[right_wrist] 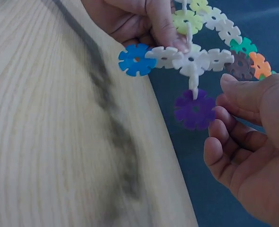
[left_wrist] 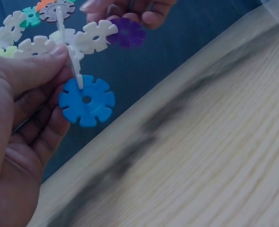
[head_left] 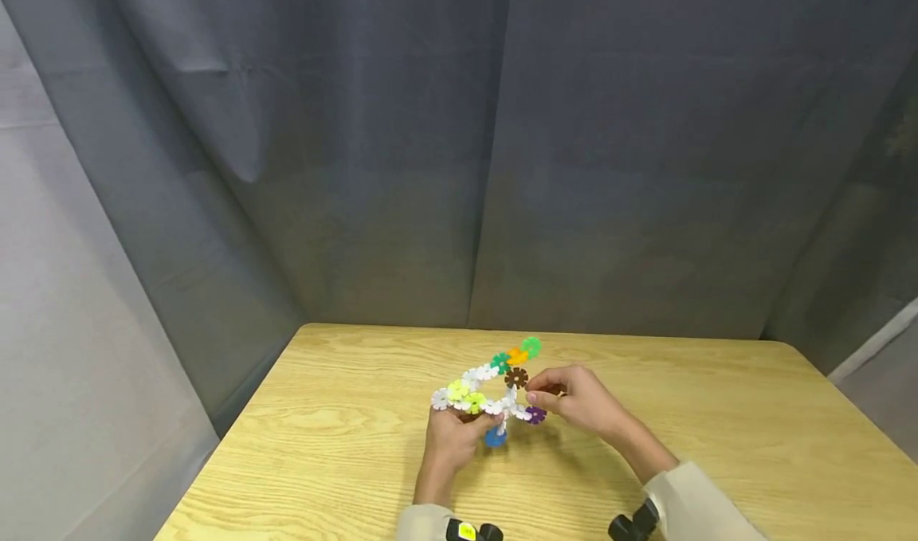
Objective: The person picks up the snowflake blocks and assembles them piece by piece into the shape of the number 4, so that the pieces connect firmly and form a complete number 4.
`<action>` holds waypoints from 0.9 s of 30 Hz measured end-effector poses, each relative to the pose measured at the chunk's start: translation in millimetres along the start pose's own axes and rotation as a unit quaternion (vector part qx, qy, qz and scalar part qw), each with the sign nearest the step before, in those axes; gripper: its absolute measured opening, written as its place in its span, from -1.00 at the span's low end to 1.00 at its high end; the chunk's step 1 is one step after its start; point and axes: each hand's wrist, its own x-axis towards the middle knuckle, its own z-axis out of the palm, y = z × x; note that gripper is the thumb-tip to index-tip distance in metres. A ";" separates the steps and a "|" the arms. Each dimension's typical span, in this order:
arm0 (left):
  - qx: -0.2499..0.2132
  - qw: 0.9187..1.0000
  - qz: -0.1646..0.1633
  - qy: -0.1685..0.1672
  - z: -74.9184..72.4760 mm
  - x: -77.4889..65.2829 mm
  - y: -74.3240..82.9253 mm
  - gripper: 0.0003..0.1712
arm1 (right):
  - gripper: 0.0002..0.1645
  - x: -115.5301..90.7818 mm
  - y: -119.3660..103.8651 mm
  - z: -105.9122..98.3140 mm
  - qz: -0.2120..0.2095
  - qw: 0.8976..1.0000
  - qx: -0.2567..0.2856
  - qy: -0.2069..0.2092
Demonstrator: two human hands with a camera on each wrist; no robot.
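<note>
My left hand (head_left: 450, 439) holds a built piece of linked plastic snowflake discs, its thumb pressing a white disc (right_wrist: 191, 59) near the branching joint. White and yellow discs (head_left: 475, 401) form a chain that loops back to green, orange and light green discs (head_left: 531, 346). From the joint, arms end in a blue disc (left_wrist: 87, 100), a purple disc (right_wrist: 195, 109) and a brown disc (head_left: 516, 378). My right hand (head_left: 577, 399) is just right of the brown and purple discs, fingers loosely bent. No disc shows between its thumb and fingers; whether a fingertip touches one is unclear.
The piece is held above a light wood-grain table (head_left: 330, 445), on which shadows fall. Dark grey cloth (head_left: 402, 166) hangs behind the table's far edge. A pale panel (head_left: 64, 326) stands at the left.
</note>
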 end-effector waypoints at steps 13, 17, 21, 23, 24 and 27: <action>-0.010 1.000 0.011 -0.002 -2.7 -0.6 -0.4 -0.50 | -0.86 -8.8 13.8 7.8 0.005 0.998 0.056 -0.024; -0.013 1.000 0.016 0.002 -3.0 0.6 -1.0 -0.51 | -0.88 -9.3 15.2 9.5 0.006 0.997 0.070 -0.023; -0.023 0.999 0.023 -0.002 -3.2 1.0 -0.9 -0.50 | -0.88 -9.7 16.1 11.6 0.016 0.997 0.079 -0.011; -0.027 0.999 0.025 -0.008 -3.0 1.2 -0.8 -0.51 | -0.88 -10.3 16.4 12.7 0.019 0.997 0.080 0.000; -0.026 0.999 0.027 -0.010 -2.8 1.0 -0.2 -0.51 | -0.88 -10.7 16.4 13.3 0.018 0.997 0.081 0.006; -0.027 0.999 0.026 -0.010 -2.5 0.8 0.0 -0.53 | -0.88 -11.9 16.7 15.3 0.013 0.997 0.078 0.025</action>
